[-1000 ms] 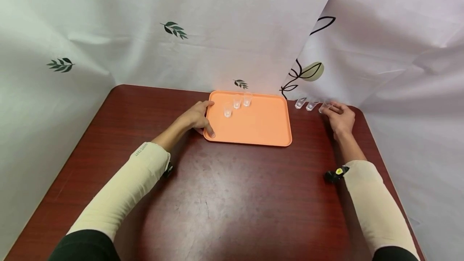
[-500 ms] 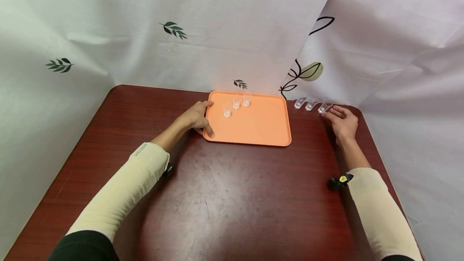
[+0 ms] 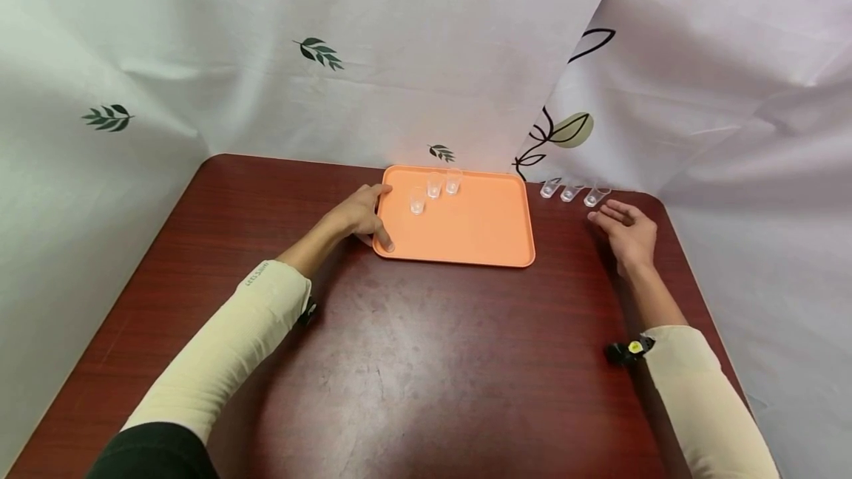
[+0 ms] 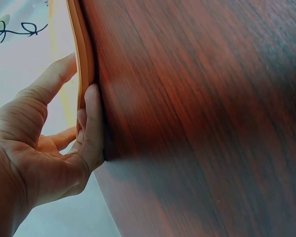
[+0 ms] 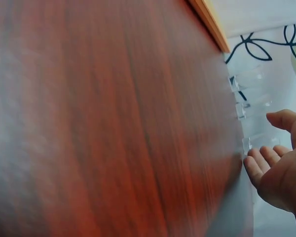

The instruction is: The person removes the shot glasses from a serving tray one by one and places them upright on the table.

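- The left hand grips the tray by its left edge. The thumb lies over the rim near the front corner, and in the left wrist view other fingers curl against the outer side of the rim, low by the table.
- The right hand is at the right part of the table, near its far edge. Its fingers are loosely bent, with a clear gap from the thumb, and hold nothing.
- The tray is orange and lies on the table, along the far edge, with its longer side from left to right.
- On the tray, in its far left part, stand three small clear cups: the front cup, the middle cup and the back cup. The front one is a little nearer to the person.
- To the right of the tray, three more clear cups make a row on the table: the first cup, the second cup and the third cup. The third is just beside the right fingertips; if they touch it, I cannot tell.
- Both arms wear pale sleeves, and at the right wrist there is a black device.
- Behind the table hangs a white cloth with leaf prints.
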Demonstrator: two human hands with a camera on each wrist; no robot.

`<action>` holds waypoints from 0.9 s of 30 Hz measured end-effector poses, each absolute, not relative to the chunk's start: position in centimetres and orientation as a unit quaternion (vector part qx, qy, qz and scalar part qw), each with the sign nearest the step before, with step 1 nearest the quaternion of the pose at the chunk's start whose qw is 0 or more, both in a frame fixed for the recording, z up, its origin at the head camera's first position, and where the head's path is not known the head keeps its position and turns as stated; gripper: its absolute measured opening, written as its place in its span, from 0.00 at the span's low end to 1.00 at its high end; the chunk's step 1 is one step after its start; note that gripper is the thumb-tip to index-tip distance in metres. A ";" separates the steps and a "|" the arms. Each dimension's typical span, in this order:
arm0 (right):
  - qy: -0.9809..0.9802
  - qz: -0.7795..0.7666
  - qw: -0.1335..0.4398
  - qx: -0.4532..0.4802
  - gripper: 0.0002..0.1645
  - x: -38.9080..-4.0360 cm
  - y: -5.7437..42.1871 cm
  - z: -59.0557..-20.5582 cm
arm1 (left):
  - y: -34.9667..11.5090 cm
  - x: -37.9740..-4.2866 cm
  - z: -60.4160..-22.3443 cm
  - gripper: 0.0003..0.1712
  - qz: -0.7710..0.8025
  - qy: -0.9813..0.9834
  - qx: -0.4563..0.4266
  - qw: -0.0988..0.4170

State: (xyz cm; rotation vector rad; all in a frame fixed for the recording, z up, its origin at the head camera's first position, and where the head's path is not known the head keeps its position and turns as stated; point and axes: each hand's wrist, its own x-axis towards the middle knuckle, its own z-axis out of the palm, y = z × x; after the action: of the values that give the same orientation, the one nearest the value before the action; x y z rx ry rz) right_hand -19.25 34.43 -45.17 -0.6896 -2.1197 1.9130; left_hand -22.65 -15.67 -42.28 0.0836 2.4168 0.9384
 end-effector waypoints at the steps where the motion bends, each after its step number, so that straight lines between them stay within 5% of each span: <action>1: -0.715 0.652 0.102 -0.229 0.31 -19.1 34.3 -45.2 | -15.6 -22.6 -42.2 0.79 0.350 0.896 0.030 0.273; 27: -0.738 0.668 0.062 -0.070 0.34 -19.5 25.2 -43.7 | -15.5 -22.5 -42.3 0.79 0.360 0.894 0.021 0.265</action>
State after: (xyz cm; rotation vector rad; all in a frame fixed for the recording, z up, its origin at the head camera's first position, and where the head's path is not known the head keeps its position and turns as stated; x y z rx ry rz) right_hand -19.46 25.22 -43.68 -0.2114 -2.2322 2.0185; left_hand -22.54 -15.52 -42.33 0.0557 2.4167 0.9713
